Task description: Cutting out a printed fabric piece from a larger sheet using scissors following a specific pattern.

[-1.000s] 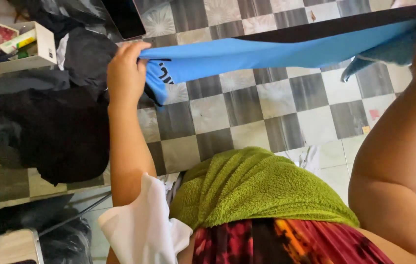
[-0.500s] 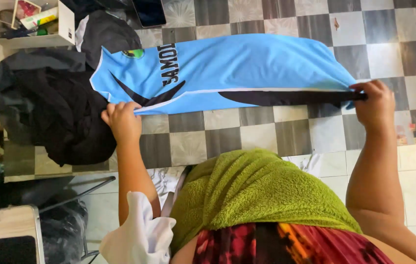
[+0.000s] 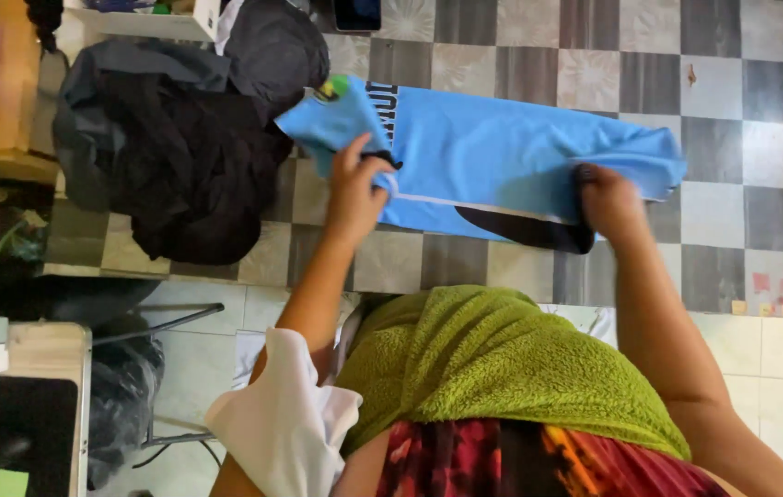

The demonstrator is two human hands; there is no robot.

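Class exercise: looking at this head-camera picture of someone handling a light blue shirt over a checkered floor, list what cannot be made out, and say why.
- Head view: the right hand hides the fold of the light blue shirt beneath it.
- The left hand covers its grip on the shirt.
- The dark clothes pile is too dark to tell garments apart.
- The green towel hides the floor beneath.

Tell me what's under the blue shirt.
The blue shirt lies spread on the grey-and-white checkered floor tiles, pinned by the left hand and right hand. Only tiles show around its edges; whatever lies beneath its middle is covered.
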